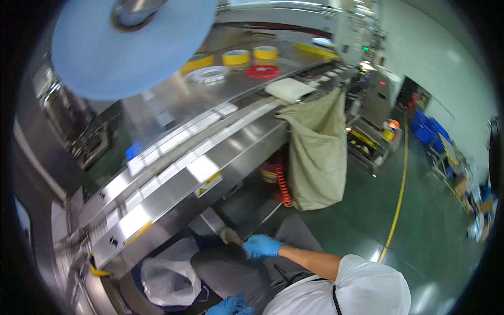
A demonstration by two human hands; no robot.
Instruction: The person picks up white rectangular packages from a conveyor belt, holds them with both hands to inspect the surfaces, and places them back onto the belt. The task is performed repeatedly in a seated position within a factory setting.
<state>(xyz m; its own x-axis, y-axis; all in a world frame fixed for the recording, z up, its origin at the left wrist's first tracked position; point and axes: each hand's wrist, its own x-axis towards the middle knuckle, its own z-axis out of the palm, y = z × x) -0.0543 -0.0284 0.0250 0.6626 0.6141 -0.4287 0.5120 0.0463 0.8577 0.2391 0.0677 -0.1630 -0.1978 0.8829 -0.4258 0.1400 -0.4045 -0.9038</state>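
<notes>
My right hand (262, 245), in a blue glove, rests on my grey-trousered knee with its fingers laid over it. It appears to hold nothing. Low at the bottom edge is my left hand (229, 305), also in a blue glove, near my thigh; its fingers look parted and part of it is cut off. A clear plastic bag (170, 278) lies left of my leg, below the conveyor. On the metal conveyor (247, 142) before me run two rows of white flat packets (202, 168), one of them sitting askew near the edge.
A large blue reel (89, 58) hangs at upper left. Yellow tape rolls (235, 57) and a red ring (262, 72) lie on the steel top. A beige cloth sack (317, 157) hangs off the conveyor's side beside an orange coiled hose (282, 184). Blue crates (422, 127) stand far right.
</notes>
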